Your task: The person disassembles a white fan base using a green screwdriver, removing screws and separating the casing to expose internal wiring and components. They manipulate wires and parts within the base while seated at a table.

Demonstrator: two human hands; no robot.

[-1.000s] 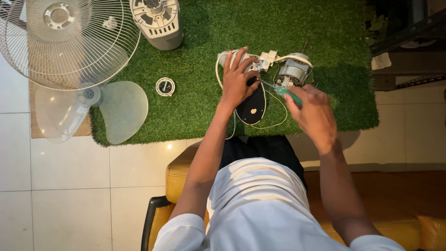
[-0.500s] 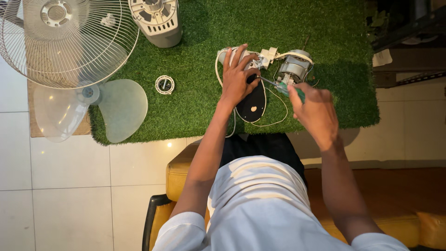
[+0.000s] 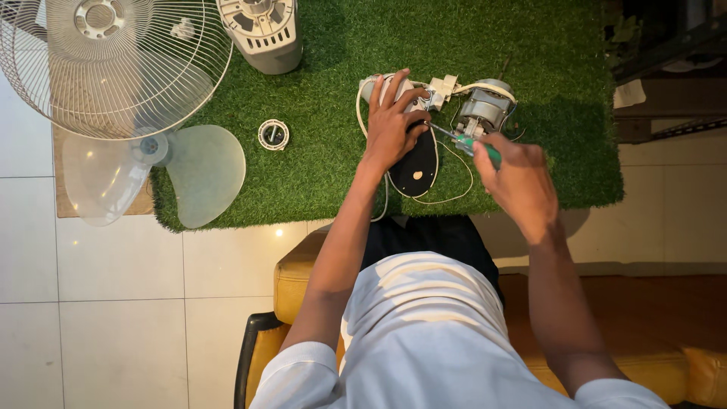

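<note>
My left hand (image 3: 394,121) presses down on a white fan switch housing (image 3: 372,87) with a black oval plate (image 3: 418,168) below it, on a green turf mat (image 3: 341,174). My right hand (image 3: 515,178) grips a green-handled screwdriver (image 3: 471,142) whose tip points left at the housing under my left fingers. A bare fan motor (image 3: 485,110) lies just right of the housing, joined to it by white wires (image 3: 462,178).
A wire fan guard (image 3: 113,60) and clear fan blades (image 3: 182,170) lie at the left. A grey motor cover (image 3: 263,30) sits at the top, a small round cap (image 3: 273,134) on the turf. White floor tiles surround; I sit on a yellow seat (image 3: 295,280).
My right hand has shifted slightly down and right, and the screwdriver's shaft now shows more. My left hand stays on the housing.
</note>
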